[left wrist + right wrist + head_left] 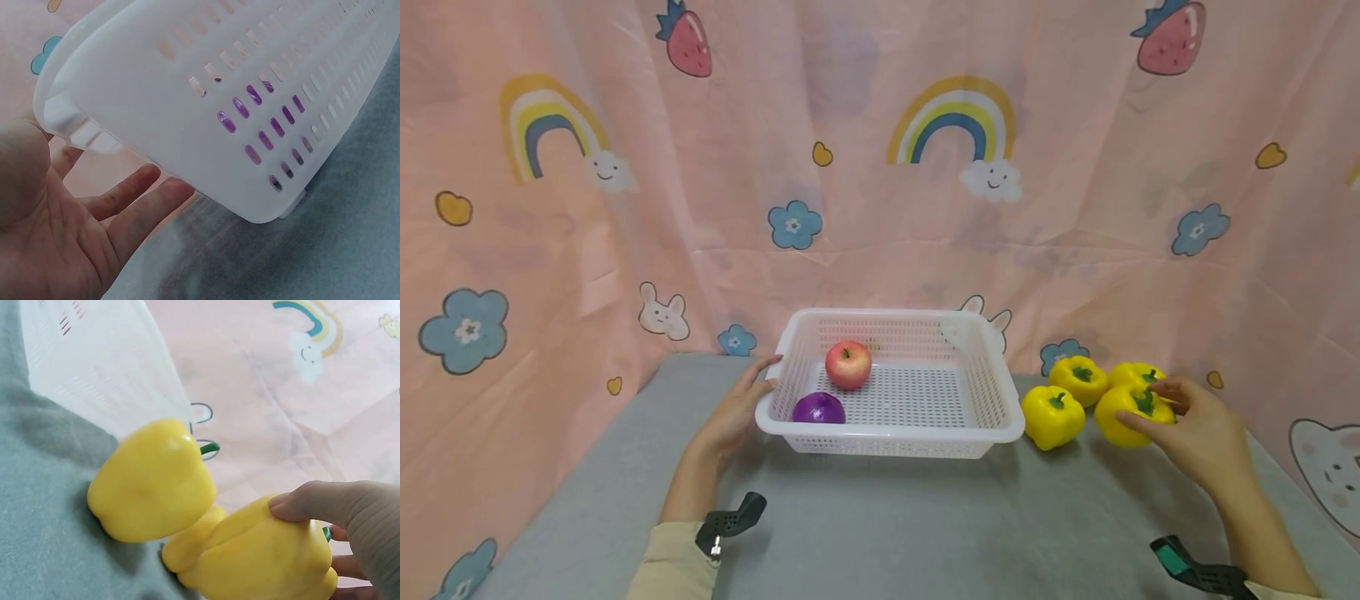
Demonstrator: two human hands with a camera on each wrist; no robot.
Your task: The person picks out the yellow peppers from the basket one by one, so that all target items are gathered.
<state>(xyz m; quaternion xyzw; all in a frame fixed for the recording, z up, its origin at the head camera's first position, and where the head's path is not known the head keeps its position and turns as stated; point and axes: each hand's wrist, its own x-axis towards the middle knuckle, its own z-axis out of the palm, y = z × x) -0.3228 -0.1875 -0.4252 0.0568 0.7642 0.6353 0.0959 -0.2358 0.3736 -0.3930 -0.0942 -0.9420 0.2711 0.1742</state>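
Observation:
At the left end of a white plastic basket [895, 433], my left hand [733, 414] holds the rim, with its fingers [140, 203] against the outer end wall below. The basket contains a red apple [848, 365] and, near its front left corner, a round purple onion [818, 408], partly hidden by the front rim. To the right, my right hand [1206, 425] grips a yellow bell pepper [1129, 421] from above, thumb on one side and fingers on the other, around its green stem. Its fingertips are partly hidden behind the pepper in the right wrist view.
Another yellow bell pepper [1052, 417] stands beside the basket's right end. Two more, a rear left pepper [1077, 381] and a rear right pepper [1131, 373], sit behind. Everything rests on a grey-covered table [925, 525], backed by a pink patterned curtain [880, 275].

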